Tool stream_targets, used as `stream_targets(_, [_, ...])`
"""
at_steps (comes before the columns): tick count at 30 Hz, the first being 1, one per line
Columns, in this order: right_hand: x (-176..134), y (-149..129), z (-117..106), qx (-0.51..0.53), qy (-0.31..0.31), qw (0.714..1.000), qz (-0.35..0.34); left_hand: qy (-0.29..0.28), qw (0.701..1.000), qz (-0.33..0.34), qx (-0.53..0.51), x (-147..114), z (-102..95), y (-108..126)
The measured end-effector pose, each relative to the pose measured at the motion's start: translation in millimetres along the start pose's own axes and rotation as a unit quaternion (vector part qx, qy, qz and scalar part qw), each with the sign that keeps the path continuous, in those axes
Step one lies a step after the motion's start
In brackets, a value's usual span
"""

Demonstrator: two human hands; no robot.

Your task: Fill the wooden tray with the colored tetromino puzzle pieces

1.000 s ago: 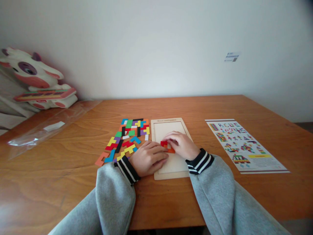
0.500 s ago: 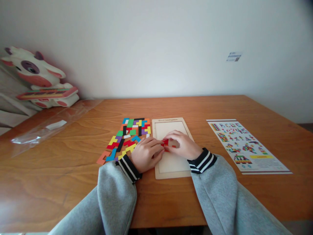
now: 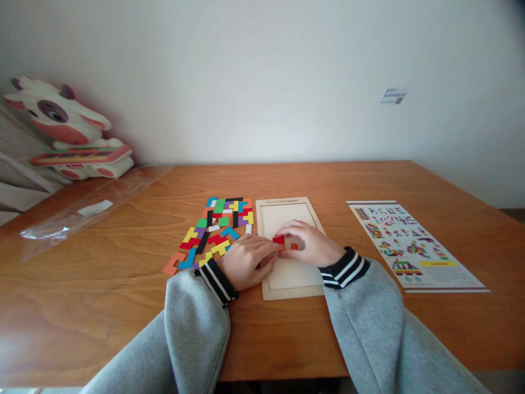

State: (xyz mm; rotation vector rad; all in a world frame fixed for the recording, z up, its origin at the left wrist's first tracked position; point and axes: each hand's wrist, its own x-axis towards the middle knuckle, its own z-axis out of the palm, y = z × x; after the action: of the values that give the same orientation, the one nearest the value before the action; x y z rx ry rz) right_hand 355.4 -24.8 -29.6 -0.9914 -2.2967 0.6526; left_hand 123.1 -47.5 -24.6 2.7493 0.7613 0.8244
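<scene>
Both my hands meet over the wooden puzzle tray (image 3: 268,295), around a red puzzle piece (image 3: 279,239). My right hand (image 3: 314,243) is curved round it, index fingertip at its upper edge and thumb below. From the left, my left hand (image 3: 251,261) reaches in with fingers bent together, their tips against the pieces' left side. An orange piece (image 3: 294,246) shows beneath the right hand's arch, partly covered. Left of the tray lie several coloured puzzle pieces (image 3: 219,205), some packed in a block and others loose, such as a yellow one (image 3: 221,248).
A printed pattern sheet (image 3: 414,246) lies right of the tray. At the back left stand a cow-shaped toy keyboard (image 3: 77,137) and a clear plastic bag (image 3: 74,216). The white wall (image 3: 262,82) rises behind the wooden table (image 3: 102,306).
My right hand has shifted slightly right, and the fingertips have parted a little from above the red piece. More of the red and orange pieces shows now.
</scene>
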Motion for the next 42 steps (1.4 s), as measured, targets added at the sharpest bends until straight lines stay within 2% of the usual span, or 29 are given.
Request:
stream_targets(4, [-8,-1,-3,-0.013,0.022,1.0,-0.002,-0.003,1.0,-0.008,0.004,0,1.0,-1])
stream_targets(9, [-26,-14,-3,-0.08,0.102,0.992,0.006,0.006,1.0,-0.006,0.012,0,2.3,1])
stream_targets(11, [-31,-23,2,-0.122,0.118,0.985,0.006,0.012,1.0,-0.017,0.015,0,2.8,0])
stream_targets(15, [-36,-45,20,-0.184,0.128,0.974,0.016,0.081,0.992,-0.089,0.026,0,4.3,-6])
stream_targets(17, [-37,-57,31,-0.219,0.118,0.968,0.031,0.094,0.989,-0.109,0.02,0,5.1,-9])
stream_targets(24, [-39,-82,52,-0.266,0.078,0.958,0.072,0.072,0.993,-0.084,0.041,-1,9.4,-13])
stream_targets(28, [-53,-91,55,-0.265,0.097,0.956,0.086,0.065,0.993,-0.074,0.068,-3,11.5,-16])
stream_targets(34, [-91,-102,52,-0.271,0.123,0.949,0.104,0.058,0.994,-0.054,0.082,-5,10.8,-18])
stream_targets(39, [-115,-103,53,-0.295,0.165,0.93,0.143,0.044,0.994,-0.062,0.083,-5,9.2,-16])
stream_targets(42, [-122,-105,57,-0.303,0.17,0.922,0.17,0.037,0.993,-0.075,0.081,-5,8.4,-14])
